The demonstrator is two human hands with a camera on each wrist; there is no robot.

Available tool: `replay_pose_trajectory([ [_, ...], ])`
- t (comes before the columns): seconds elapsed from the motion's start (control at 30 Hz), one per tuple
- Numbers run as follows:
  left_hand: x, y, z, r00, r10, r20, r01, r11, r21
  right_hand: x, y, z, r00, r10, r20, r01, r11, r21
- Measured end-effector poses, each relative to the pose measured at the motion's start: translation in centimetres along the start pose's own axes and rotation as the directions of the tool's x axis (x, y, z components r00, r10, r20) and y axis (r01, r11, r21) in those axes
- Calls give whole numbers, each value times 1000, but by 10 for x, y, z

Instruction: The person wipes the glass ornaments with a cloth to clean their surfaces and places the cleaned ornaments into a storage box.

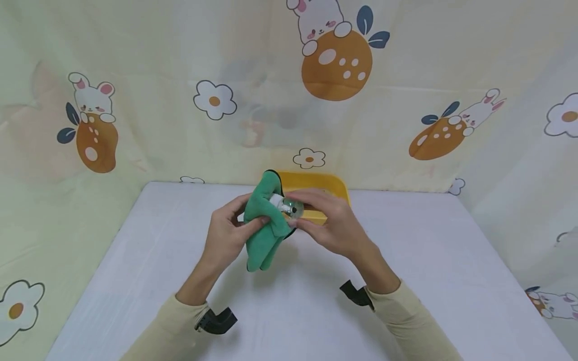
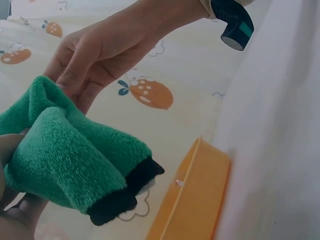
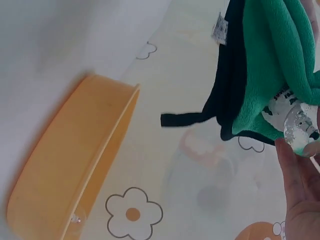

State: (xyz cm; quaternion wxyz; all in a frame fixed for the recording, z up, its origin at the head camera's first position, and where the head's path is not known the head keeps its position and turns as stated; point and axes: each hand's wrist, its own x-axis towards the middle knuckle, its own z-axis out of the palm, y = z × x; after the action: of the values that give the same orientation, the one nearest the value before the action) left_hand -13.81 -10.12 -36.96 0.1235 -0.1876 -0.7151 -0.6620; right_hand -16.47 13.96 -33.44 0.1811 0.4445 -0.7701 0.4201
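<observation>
A green plush cloth (image 1: pixel 259 245) with black edging is bunched in my left hand (image 1: pixel 226 233), its thumb across the front fold. Inside the cloth sits a small ornament, a clear ball (image 1: pixel 296 206) on a white part with dark marks (image 3: pixel 280 109). My right hand (image 1: pixel 336 223) pinches the clear ball between thumb and fingers, while the cloth wraps round the white part. Both hands are raised over the table, close together. In the right wrist view a black loop (image 3: pixel 185 120) and a white label (image 3: pixel 220 29) hang off the cloth's edge.
Behind the hands stands a yellow tray (image 1: pixel 336 184) at the table's back edge. Something small and shiny (image 3: pixel 76 218) shows at its rim in the right wrist view. A white-covered table (image 1: pixel 429 260) spreads below, with a printed curtain (image 1: pixel 262 55) behind and at the sides.
</observation>
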Motion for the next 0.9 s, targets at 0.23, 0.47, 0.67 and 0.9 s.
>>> replay_pose_trajectory([
  [0.23,-2,0,4,994,103,-38,-102,994,31,2,-3,0,992,116,-47,-114,992,45],
  [0.47,-5,-3,8,968,250,-37,-242,958,157,1,-3,0,980,187,-74,-181,980,82],
  [0.67,-5,-3,10,963,269,-31,-258,946,195,0,-3,-2,975,216,-51,-211,974,81],
  [0.9,-4,-1,8,981,188,-54,-179,973,147,0,-6,-5,981,191,34,-194,976,100],
])
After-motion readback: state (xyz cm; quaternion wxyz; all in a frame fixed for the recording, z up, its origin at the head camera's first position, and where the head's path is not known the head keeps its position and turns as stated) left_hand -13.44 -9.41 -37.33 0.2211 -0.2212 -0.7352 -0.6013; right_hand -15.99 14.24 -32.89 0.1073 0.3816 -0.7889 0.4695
